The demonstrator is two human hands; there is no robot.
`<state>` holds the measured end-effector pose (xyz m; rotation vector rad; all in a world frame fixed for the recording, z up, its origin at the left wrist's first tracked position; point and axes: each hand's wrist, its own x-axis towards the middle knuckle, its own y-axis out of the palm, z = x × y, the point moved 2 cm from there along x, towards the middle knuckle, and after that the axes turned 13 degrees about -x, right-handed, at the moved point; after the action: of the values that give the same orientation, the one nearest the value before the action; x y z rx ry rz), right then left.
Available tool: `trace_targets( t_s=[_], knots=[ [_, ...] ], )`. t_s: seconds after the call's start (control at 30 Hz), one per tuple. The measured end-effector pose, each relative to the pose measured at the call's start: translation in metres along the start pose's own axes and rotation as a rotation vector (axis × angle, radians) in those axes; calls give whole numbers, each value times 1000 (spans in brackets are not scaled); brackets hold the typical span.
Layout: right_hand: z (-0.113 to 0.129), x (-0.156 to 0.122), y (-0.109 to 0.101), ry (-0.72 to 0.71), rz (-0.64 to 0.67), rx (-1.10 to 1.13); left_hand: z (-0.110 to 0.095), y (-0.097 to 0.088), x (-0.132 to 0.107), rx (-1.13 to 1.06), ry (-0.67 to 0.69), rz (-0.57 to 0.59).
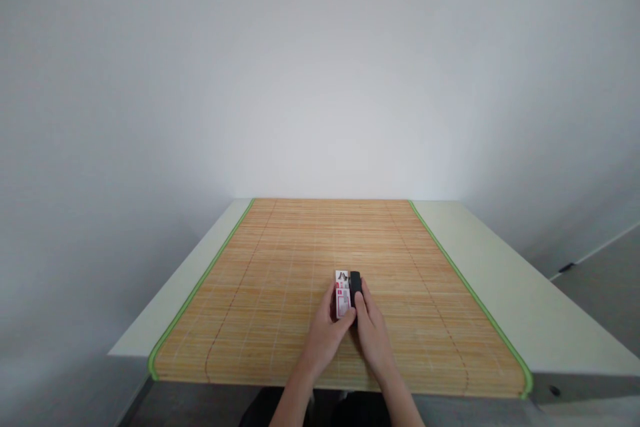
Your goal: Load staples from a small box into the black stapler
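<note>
- Your bench (525, 293) carries one bamboo mat (280, 307) with a green edge down its left and right sides; the mat covers the middle and leaves pale strips bare on either side.
- Your left hand (325, 333) comes in from the near edge, fingers curled, thumb and fingers pinching one small white box (343, 297) with red print, which lies flat on the mat a little right of its middle.
- One small black object (355, 285) sits touching the right side of that box; you cannot tell what it is at this size.
- Your right hand (373, 333) lies just beside the left, fingers pressed together, fingertips closed on the black object.
- Count: two hands, one box, one black object, one mat.
</note>
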<state>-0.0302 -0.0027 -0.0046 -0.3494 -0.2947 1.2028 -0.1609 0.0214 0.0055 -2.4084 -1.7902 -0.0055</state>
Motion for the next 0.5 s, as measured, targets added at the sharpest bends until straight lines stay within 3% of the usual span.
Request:
trace_targets(
  t_s=[0.1, 0.23, 0.5],
  knots=[
    [-9, 4, -13, 2, -18, -33, -4, -11, -6, 59, 99, 72],
    [-17, 10, -28, -32, -58, -53, -11, -17, -4, 138, 124, 44],
    [-15, 3, -28, -95, -44, -61, -21, -17, -5, 156, 139, 29]
  ],
)
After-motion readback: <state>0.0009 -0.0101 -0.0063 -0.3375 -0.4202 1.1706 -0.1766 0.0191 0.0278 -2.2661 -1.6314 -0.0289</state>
